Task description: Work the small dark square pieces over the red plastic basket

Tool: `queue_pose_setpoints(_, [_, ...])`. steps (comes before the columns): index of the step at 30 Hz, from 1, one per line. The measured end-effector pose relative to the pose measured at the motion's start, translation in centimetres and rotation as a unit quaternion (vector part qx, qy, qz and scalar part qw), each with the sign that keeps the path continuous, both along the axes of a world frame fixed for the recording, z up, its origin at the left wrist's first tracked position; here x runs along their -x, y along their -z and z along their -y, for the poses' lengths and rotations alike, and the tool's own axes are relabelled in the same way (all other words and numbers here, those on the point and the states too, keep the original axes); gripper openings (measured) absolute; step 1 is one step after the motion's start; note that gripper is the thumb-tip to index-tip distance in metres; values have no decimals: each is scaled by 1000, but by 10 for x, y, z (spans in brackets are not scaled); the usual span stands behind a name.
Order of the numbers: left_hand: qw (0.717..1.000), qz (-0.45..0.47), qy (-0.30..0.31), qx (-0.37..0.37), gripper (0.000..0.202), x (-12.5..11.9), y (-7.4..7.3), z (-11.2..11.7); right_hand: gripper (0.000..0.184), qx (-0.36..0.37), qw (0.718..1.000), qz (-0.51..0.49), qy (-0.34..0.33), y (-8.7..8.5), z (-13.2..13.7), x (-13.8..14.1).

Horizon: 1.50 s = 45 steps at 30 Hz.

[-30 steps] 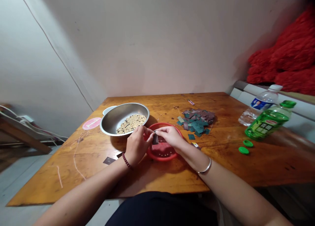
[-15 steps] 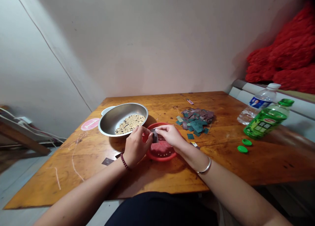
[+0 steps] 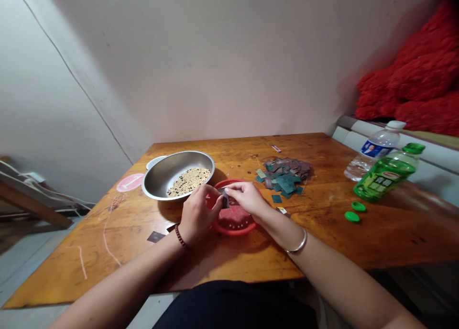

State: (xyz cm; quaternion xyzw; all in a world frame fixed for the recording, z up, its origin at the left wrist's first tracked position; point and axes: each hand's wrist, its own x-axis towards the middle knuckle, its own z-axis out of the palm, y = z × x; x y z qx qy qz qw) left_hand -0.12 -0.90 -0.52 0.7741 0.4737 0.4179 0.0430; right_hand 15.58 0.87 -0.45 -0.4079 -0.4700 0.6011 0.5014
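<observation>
My left hand and my right hand meet above a red plastic basket. Between their fingertips is a small dark flat piece, pinched from both sides; its exact kind is unclear. Several small pale beads or beans lie in the near part of the basket. Behind my left hand a steel bowl leans at a tilt, holding many pale and black bean-like grains. Right of the basket lies a heap of dark green and brown square pieces.
Two bottles, one clear and one green, stand at the right, with green caps nearby. A pink round sign, loose string and a dark square lie left on the wooden table. Red fluffy bundles fill the right corner.
My hands keep the dark piece pinched above the basket, with almost no movement. The whole view has shifted very slightly.
</observation>
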Motion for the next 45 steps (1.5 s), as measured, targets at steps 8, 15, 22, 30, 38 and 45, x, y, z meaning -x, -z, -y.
queue_pose_setpoints(8, [1000, 12, 14, -11, 18, -1, -1, 2, 25, -15, 1000, 15, -4, -1, 1, -1])
queue_pose_setpoints(15, [999, 29, 16, 7, 21, -2, -1, 2, 24, -22, 1000, 13, -1, 0, 0, -1])
queue_pose_setpoints(22, [999, 35, 7, 6, 33, -1, 1, 0, 23, -16, 1000, 22, 5, 0, 1, 0])
queue_pose_setpoints(30, [998, 49, 11, 39, 35, -1, 0, 0, 23, -35, 999, 20, 3, 4, 0, 2])
queue_pose_setpoints(38, [995, 97, 18, 28, 32, -2, 3, -1, 27, -28, 999, 26, -10, 3, 0, 1])
queue_pose_setpoints(45, [997, 77, 5, 29, 31, -1, 6, -2, 25, -26, 999, 29, -3, 4, 0, 1])
